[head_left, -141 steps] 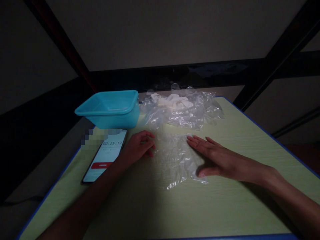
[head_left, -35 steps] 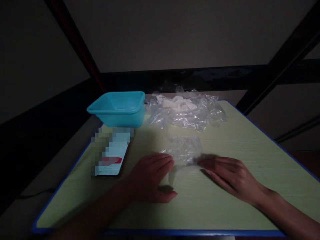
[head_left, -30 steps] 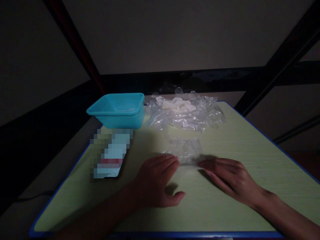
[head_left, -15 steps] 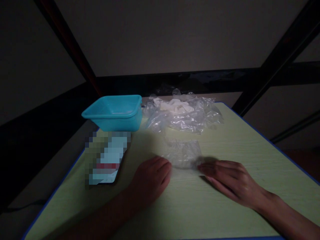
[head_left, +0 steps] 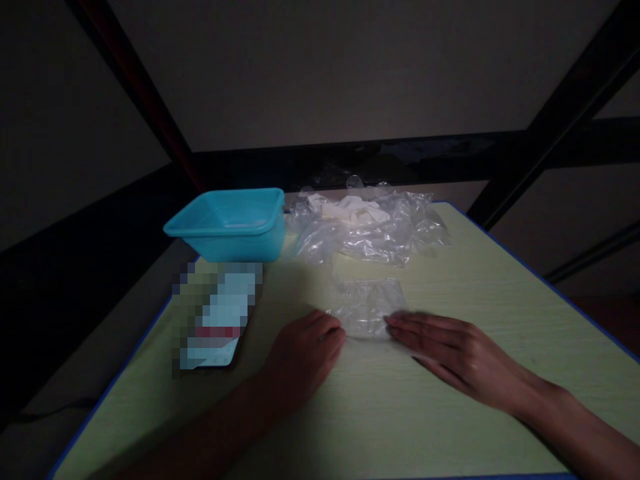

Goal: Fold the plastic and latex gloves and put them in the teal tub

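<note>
Well inside table edge (head_left: 550, 285): right hand (head_left: 453, 345) on plastic film (head_left: 367, 310).

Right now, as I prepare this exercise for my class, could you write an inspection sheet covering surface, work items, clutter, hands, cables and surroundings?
Surface: pale, blue-edged table, dimly lit.
Work items: clear plastic piece, lying flat between the hands.
Clutter: crumpled plastic heap with a white item among it; blue tub; phone in front of the tub, screen mostly pixelated.
Hands: left hand curled at the piece's near left corner, grip unclear; right hand with straight fingers on its right side.
Cables: none certain; dark strip at lower left, nature unclear.
Surroundings: wall behind.
</note>
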`<state>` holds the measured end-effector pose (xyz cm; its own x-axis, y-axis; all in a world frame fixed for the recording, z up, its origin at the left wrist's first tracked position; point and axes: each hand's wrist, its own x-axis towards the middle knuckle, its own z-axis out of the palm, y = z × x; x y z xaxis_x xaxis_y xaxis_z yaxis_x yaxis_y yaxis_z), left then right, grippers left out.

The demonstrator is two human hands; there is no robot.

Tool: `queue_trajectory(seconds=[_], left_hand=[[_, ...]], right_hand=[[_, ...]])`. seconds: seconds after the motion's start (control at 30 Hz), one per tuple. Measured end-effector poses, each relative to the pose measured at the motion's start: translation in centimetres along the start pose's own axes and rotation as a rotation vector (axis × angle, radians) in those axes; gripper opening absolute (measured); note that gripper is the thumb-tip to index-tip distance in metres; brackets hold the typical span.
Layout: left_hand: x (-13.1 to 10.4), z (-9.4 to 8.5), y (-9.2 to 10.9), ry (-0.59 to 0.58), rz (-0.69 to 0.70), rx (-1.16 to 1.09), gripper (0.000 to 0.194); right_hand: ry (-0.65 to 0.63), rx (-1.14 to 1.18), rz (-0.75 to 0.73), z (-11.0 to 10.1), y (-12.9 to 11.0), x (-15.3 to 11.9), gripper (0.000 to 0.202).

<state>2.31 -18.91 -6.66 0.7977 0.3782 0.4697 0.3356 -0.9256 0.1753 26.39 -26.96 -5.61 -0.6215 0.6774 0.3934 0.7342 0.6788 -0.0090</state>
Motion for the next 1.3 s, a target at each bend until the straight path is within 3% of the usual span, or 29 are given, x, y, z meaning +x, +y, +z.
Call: queue_trajectory(seconds=[0.57, 0.77, 1.0, 1.13, 1.3], left_hand=[[0.2, 0.0, -0.4, 0.069, 0.007, -0.087, 0.021], [0.9, -0.9, -1.3, -0.098, -0.033, -0.178, 0.019], [3.7, -2.8, -2.3, -0.390, -0.302, -0.238, 0.019], [4.6, -2.8, -3.3, -0.458, -0.414, -0.515, 0.019], [4.8, -2.2, -4.0, -0.460, -0.502, -0.611, 0.018]], right_hand=[[-0.050, 0.138, 0.088, 0.2, 0.4, -0.4, 0.031], [-0.114, 0.232, 0.153, -0.7, 1.2, 1.2, 0.034], [-0.235, 0.446, 0.273, -2.3, 2.7, 3.8, 0.040], [-0.243, 0.538, 0.298, -2.3, 3.5, 4.3, 0.041], [-0.212, 0.740, 0.434, -1.5, 4.3, 4.0, 0.038]])
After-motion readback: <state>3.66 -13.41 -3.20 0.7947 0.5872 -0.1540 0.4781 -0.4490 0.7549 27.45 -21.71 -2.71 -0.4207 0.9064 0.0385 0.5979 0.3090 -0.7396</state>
